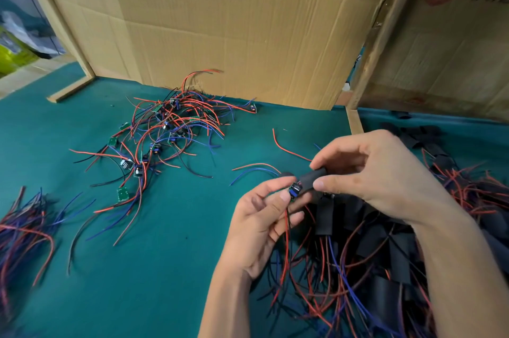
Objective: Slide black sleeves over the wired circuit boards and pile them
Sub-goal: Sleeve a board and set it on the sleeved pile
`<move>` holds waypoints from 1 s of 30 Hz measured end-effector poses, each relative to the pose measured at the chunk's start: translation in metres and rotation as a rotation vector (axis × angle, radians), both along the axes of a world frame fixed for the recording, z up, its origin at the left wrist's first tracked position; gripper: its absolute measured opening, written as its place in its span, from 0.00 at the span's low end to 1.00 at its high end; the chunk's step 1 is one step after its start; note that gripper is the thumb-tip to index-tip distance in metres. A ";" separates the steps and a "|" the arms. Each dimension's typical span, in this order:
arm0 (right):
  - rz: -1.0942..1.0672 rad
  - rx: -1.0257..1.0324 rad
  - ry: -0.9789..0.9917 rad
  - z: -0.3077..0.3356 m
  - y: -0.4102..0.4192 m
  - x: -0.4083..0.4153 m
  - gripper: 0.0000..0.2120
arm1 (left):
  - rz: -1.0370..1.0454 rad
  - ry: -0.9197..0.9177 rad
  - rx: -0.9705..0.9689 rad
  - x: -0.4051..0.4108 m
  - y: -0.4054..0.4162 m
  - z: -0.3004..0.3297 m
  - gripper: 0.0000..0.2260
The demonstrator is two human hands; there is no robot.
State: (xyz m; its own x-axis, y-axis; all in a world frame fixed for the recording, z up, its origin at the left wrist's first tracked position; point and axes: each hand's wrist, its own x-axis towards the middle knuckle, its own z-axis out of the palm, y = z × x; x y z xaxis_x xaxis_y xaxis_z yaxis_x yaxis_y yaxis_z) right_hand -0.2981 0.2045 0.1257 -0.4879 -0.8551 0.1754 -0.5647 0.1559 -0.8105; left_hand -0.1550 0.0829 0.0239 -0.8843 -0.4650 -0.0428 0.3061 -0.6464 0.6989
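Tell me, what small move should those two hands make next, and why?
Probably the right hand should push the black sleeve further along over the small circuit board that the left hand pinches. The board still shows bare at the sleeve's mouth, so it is not yet covered. Only then would it belong on the pile of sleeved boards below.

wire bundle (22, 230) blurred and cropped left, sleeved pile (385, 249) cropped right
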 end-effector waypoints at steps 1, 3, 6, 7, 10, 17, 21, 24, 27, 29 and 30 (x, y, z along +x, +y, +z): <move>-0.008 0.010 0.019 0.000 0.000 0.000 0.14 | 0.025 -0.021 -0.009 -0.001 0.000 -0.001 0.11; -0.019 0.021 0.043 0.001 0.000 0.000 0.14 | 0.066 -0.039 -0.046 -0.002 0.000 -0.003 0.07; -0.001 0.017 0.021 0.001 -0.002 0.003 0.15 | 0.115 -0.036 -0.103 -0.003 0.000 -0.004 0.04; 0.016 0.011 -0.006 0.001 -0.004 0.004 0.14 | 0.121 -0.031 -0.111 -0.003 0.000 -0.004 0.04; 0.045 -0.010 -0.083 -0.001 -0.010 0.010 0.13 | 0.131 -0.025 -0.088 -0.003 0.001 -0.004 0.07; 0.048 -0.041 -0.147 -0.006 -0.015 0.014 0.12 | 0.145 -0.008 -0.064 0.000 -0.001 -0.003 0.01; 0.031 -0.053 -0.173 -0.007 -0.014 0.012 0.11 | 0.093 0.023 -0.061 0.002 -0.002 -0.003 0.05; 0.081 -0.053 -0.230 -0.005 -0.009 0.009 0.11 | 0.050 0.028 -0.074 0.003 -0.002 -0.001 0.05; 0.184 0.000 -0.285 -0.004 -0.008 0.010 0.10 | 0.022 0.030 -0.088 0.003 0.000 -0.002 0.05; 0.201 0.003 -0.305 -0.006 -0.008 0.009 0.09 | 0.013 0.023 -0.093 0.002 0.000 -0.003 0.06; 0.207 0.002 -0.319 -0.006 -0.009 0.009 0.09 | 0.014 0.021 -0.100 0.002 0.000 -0.004 0.06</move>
State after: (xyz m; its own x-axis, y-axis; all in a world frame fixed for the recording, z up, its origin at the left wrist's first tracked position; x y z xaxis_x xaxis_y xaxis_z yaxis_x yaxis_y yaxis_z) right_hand -0.2891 0.1960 0.1198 -0.3350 -0.9413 0.0411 -0.3041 0.0667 -0.9503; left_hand -0.1533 0.0830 0.0204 -0.8777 -0.4786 0.0228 0.3299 -0.5692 0.7531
